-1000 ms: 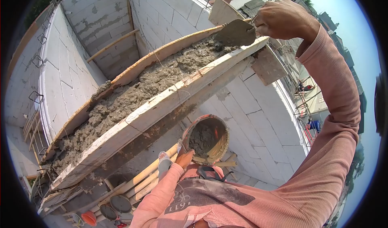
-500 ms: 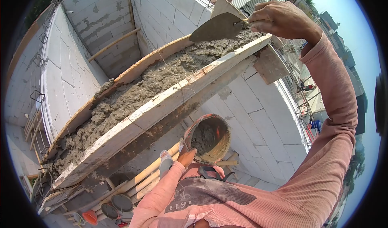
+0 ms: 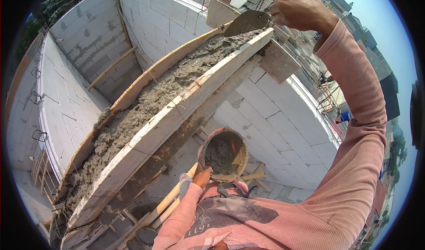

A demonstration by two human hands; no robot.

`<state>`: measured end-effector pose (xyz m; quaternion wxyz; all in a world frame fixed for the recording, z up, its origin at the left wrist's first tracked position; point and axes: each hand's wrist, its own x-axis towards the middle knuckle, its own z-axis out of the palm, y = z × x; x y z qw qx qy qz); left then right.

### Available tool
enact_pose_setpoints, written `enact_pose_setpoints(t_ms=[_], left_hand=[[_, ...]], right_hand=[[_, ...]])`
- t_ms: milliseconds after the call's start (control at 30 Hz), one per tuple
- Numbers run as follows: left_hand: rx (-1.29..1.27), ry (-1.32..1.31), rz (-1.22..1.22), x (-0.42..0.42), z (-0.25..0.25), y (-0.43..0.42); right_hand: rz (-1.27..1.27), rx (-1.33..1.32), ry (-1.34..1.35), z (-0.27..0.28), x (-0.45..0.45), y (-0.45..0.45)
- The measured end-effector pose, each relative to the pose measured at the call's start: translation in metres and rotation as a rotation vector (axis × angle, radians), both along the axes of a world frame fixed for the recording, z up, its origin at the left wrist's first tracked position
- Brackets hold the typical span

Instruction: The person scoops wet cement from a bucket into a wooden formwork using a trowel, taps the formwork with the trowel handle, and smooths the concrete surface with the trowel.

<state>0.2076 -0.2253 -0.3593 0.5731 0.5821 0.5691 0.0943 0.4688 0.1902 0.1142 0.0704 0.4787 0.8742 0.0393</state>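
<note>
My right hand (image 3: 302, 11) is raised at the top and closed round the handle of a trowel (image 3: 248, 22). Its grey blade tilts over the far end of the wet concrete (image 3: 170, 84), which fills a long trough between two boards. Low in front of my body, my left hand (image 3: 202, 177) grips the near rim of a bucket (image 3: 242, 156). Some wet concrete (image 3: 219, 157) lies inside it. The trowel's handle is mostly hidden by my fingers.
A pale formwork board (image 3: 172, 117) edges the trough on my side, a thin curved board (image 3: 133, 87) the far side. White block walls (image 3: 270, 112) stand around. Bamboo poles (image 3: 170, 201) lie below. Wire loops (image 3: 37, 135) stick up at left.
The trowel has shifted towards the far end of the trough, its blade turned a little. My view has swung slightly, so the trough sits further left. My left hand stays on the bucket.
</note>
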Motion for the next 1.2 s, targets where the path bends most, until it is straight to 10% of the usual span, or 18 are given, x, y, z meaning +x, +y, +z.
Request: enact_pose_setpoints(t_ms=[133,333,533,733,1200], left_hand=[[0.122,0.053,-0.057,-0.002,-0.007,0.004],[-0.221,-0.093,0.210,0.006,0.040,0.036],[-0.285,-0.342,0.341,0.019,0.076,0.073],[0.080,-0.567,0.292,0.038,0.105,0.084],[0.435,-0.378,0.093,0.041,0.119,0.079]], right_hand=[[0.192,0.440,-0.236,0.056,-0.003,-0.065],[-0.261,-0.260,0.143,0.047,0.057,-0.178],[-0.457,-0.524,-0.164,-0.117,0.063,-0.283],[-0.527,0.039,-0.004,-0.295,0.020,-0.367],[-0.502,-0.034,-0.125,-0.256,0.021,-0.363]])
